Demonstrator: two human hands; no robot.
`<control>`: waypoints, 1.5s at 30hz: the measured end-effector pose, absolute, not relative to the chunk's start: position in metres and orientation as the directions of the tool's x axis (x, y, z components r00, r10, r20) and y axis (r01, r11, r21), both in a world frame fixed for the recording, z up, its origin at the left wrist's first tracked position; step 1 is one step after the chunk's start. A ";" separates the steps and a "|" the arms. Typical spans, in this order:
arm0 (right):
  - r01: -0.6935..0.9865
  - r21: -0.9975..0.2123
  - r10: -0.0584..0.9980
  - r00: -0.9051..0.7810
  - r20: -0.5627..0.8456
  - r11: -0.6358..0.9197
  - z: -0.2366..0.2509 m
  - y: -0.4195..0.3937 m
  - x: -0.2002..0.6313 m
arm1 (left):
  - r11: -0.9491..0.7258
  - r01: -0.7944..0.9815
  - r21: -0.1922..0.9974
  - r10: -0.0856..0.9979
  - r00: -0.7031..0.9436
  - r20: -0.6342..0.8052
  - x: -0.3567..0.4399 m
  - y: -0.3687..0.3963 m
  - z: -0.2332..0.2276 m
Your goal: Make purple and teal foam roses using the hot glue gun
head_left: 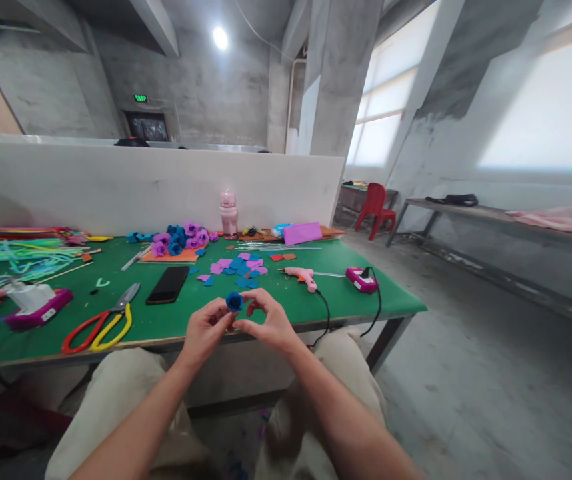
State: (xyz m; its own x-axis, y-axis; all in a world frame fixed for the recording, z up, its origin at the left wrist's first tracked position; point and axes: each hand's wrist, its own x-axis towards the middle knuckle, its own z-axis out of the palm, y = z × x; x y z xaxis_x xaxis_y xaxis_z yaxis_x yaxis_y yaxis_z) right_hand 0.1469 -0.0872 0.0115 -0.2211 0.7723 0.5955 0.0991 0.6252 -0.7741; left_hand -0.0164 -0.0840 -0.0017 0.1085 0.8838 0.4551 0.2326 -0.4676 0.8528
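A small dark blue paper flower (234,302) is held up at the table's front edge. My left hand (206,330) pinches it from below with closed fingers. Close by on the other side, my right hand (272,321) curves around the flower, thumb and fingers apart; whether a fingertip touches it I cannot tell. Just beyond lie loose blue and purple paper petals (239,265). Finished blue and purple flowers (179,239) are heaped farther back on orange sheets. A pink glue gun (302,275) rests to the right of the petals.
Scissors (109,321) with red and yellow handles and a black phone (167,285) lie left. Coloured stems (26,257) spread at far left. Purple power strips (363,280) with cords sit at both sides. A pink bottle (229,213) stands against the white partition (166,183).
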 end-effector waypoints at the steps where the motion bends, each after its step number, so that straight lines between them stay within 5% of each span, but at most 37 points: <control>1: 0.101 -0.763 0.761 -0.225 0.608 0.639 0.012 -0.088 0.146 | -0.474 0.241 0.847 0.881 0.121 0.458 -0.017 -0.084 -0.002; 10: 0.006 -0.772 0.761 -0.180 0.624 0.635 0.014 -0.087 0.147 | -0.473 0.273 0.838 0.867 0.312 0.389 -0.011 -0.092 0.009; 17: -0.266 -0.865 0.879 -0.109 0.465 0.425 0.012 -0.083 0.151 | -0.371 0.203 0.906 0.863 0.435 0.257 -0.011 -0.088 -0.001; 21: -0.260 -0.912 0.903 -0.209 0.375 0.319 0.012 -0.080 0.154 | -0.333 0.152 0.931 0.877 0.411 0.247 -0.010 -0.088 -0.001; 27: -0.287 -0.923 0.960 -0.036 0.277 0.255 0.007 -0.069 0.159 | -0.291 0.062 0.955 0.942 0.194 0.275 -0.020 -0.086 0.011; 33: -0.041 -0.917 0.914 -0.076 0.399 0.397 0.002 -0.078 0.143 | -0.290 0.114 0.950 0.941 0.213 0.261 -0.020 -0.082 0.011; 37: 0.051 -0.894 0.895 -0.027 0.444 0.445 0.003 -0.083 0.136 | -0.181 -0.027 0.983 0.938 0.296 0.180 -0.011 -0.085 0.005; 45: -0.231 -0.946 0.933 -0.229 0.279 0.226 0.004 -0.080 0.136 | -0.090 -0.155 0.984 0.917 0.373 0.142 -0.006 -0.088 0.003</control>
State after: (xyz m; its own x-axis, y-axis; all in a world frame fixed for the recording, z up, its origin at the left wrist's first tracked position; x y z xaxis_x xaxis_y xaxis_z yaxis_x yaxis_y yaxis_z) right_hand 0.1363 -0.0804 0.0036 -0.2287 0.9328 0.2786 -0.2310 0.2260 -0.9463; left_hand -0.0063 -0.0881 0.0034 0.3726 0.9170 0.1422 -0.1550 -0.0896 0.9838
